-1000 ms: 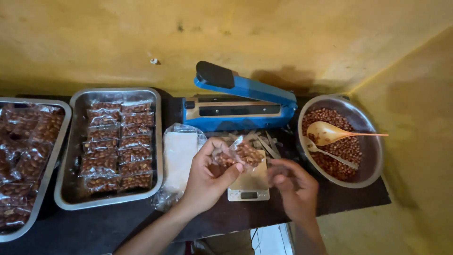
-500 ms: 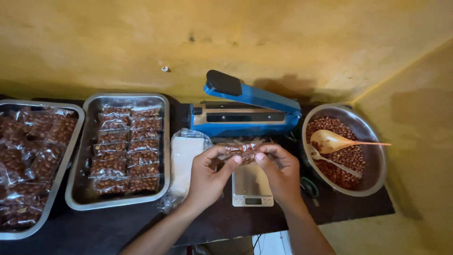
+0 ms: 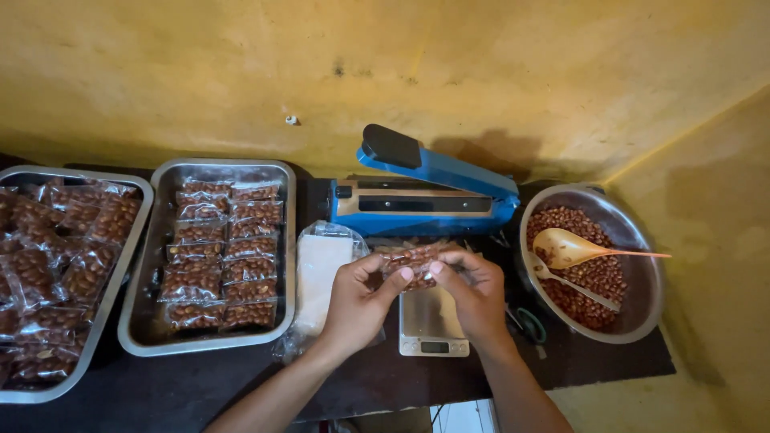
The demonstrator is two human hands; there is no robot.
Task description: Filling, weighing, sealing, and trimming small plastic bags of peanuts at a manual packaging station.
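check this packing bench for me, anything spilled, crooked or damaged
Nothing stands out. Both hands, left hand and right hand, hold a small bag of nuts above the scale. Packets lie in neat rows in the middle tray, and the bowl shows no spill.

Stained yellow wall (image 3: 449, 64) behind a dark tabletop (image 3: 160, 385).

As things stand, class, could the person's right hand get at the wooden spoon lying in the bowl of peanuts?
Probably yes. The wooden spoon lies uncovered in the bowl, just right of the right hand, with nothing between. But both hands now hold a small packet, so the right must let go first.
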